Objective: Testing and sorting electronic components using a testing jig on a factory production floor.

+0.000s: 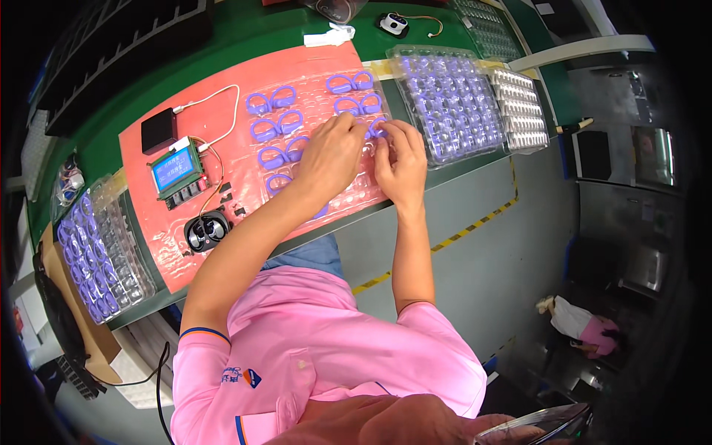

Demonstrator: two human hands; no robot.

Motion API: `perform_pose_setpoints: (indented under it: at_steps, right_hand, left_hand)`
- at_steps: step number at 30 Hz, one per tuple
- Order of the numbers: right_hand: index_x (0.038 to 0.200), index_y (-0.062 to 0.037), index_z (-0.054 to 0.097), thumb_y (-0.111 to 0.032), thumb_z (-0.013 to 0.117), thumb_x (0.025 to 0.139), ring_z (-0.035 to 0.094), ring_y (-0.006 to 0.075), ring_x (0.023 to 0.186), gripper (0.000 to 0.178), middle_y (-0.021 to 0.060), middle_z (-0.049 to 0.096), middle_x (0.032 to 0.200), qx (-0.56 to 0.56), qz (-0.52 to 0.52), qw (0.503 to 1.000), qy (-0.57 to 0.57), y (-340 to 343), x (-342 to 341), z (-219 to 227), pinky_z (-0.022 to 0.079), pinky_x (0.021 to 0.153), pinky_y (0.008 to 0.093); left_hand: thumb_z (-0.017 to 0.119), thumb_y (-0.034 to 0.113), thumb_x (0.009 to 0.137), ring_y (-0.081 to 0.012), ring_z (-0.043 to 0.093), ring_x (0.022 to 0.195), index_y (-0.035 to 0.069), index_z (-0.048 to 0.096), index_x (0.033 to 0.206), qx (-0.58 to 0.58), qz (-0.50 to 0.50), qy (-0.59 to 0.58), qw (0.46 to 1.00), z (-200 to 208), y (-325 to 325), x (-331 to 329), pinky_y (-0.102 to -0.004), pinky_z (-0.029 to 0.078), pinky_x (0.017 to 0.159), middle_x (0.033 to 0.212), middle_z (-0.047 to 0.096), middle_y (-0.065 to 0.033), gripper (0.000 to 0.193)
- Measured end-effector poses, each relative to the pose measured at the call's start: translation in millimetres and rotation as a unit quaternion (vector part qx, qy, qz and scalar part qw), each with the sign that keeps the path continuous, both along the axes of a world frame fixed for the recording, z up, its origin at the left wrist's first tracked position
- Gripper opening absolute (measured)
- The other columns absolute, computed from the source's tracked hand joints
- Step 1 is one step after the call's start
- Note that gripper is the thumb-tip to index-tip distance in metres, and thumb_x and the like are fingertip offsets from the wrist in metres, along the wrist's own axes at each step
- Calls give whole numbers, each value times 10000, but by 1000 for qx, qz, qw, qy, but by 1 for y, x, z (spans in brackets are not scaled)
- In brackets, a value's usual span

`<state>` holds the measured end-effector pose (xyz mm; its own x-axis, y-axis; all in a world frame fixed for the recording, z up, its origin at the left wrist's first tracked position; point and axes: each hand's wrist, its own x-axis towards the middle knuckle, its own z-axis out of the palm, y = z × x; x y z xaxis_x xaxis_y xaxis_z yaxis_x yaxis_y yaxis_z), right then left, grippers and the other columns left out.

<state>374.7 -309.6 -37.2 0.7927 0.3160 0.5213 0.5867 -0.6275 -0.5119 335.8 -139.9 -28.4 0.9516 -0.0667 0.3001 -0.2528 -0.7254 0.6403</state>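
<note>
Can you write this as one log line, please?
left hand: beside purple ear hook | right hand: fingers at same hook, grip unclear | nearby: lit blue display, black earbud case

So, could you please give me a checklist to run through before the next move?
1. Right hand at a purple loop: ok, its fingertips are right by it.
2. Left hand grip: cannot tell, the back of the hand hides its fingertips.
3. Screen lit: ok, it glows blue.
4. White cable plugged into the black box: ok, its plug sits at the box's edge.
5. Mat free of loose bits: not ok, small black pieces lie near the screen.
</note>
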Motion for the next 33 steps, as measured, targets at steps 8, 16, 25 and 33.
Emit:
perform_pose_setpoints:
  at_steps: [8, 16, 25, 33]
  right_hand:
    - [1155, 0, 762, -5, 691, 930, 700, 344, 1056, 236, 145, 733, 1177, 37, -4, 999, 31, -2, 4, 2, 574, 924, 422]
    - [1175, -7, 732, -50, 755, 932, 669, 369, 1125, 248, 162, 700, 1240, 65, -42, 997, 11, -26, 2, 38, 544, 975, 454]
    - [1056, -2, 657, -135, 832, 917, 591, 404, 1224, 261, 186, 645, 1295, -147, -173, 970, -85, -74, 4, 19, 476, 1036, 482]
    - [1024, 23, 639, -94, 790, 956, 602, 401, 1083, 203, 212, 652, 1136, -79, -202, 955, -202, -62, 21, 17, 474, 960, 497]
  left_hand:
    - [653, 25, 940, -367, 672, 1052, -37, 715, 1217, 41, -7, -29, 999, 1, -3, -3, -481, 555, 937, 1112, 641, -189, 290]
    - [800, 51, 862, -338, 665, 981, -1, 730, 1156, 0, 40, -127, 991, 41, 35, -55, -446, 542, 850, 1083, 655, -152, 306]
    - [793, -73, 827, -323, 665, 911, -30, 717, 1016, -41, 148, -167, 974, 29, 96, -165, -410, 535, 794, 1022, 696, -160, 208]
    - [729, -88, 856, -335, 627, 863, -35, 686, 996, -1, 238, -209, 948, 11, 131, -239, -433, 521, 792, 956, 679, -161, 156]
